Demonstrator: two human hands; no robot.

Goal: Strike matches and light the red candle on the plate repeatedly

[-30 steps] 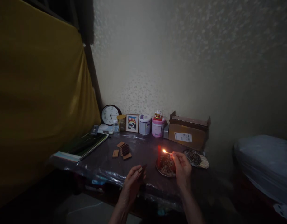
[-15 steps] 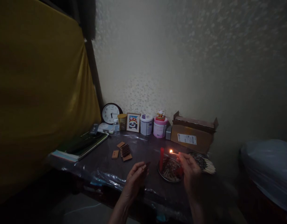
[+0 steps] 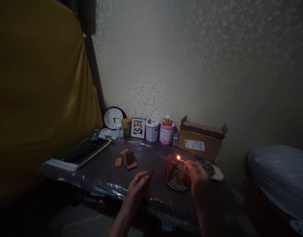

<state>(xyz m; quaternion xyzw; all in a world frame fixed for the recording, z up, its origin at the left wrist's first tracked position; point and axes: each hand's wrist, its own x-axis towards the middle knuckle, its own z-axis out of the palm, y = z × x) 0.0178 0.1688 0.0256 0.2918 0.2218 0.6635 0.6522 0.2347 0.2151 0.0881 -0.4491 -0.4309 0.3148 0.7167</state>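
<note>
My right hand (image 3: 196, 176) pinches a burning match (image 3: 182, 160) by its end. The flame glows at the match's left tip, slightly right of the top of an upright red candle (image 3: 168, 167) and apart from it. That candle stands in a round metal dish (image 3: 177, 190) whose floor looks strewn with dark bits; a second red piece lies at its right side, partly behind my hand. Near the table's front edge, my left hand (image 3: 138, 186) is closed around a small matchbox (image 3: 149, 175), its dark edge poking out past the fingers.
Small matchboxes (image 3: 129, 159) lie in a loose pile left of centre. A plate of matches (image 3: 214, 171), many blackened, sits right of my right hand. Along the wall stand a clock (image 3: 114, 118), a panda picture (image 3: 138, 127), tins (image 3: 152, 130) and a cardboard box (image 3: 200, 140). Notebooks (image 3: 80, 154) lie left.
The view has shifted slightly, so everything appears a little further left. The match now slants up more toward its flame. More of the matchbox's dark edge shows in my left hand.
</note>
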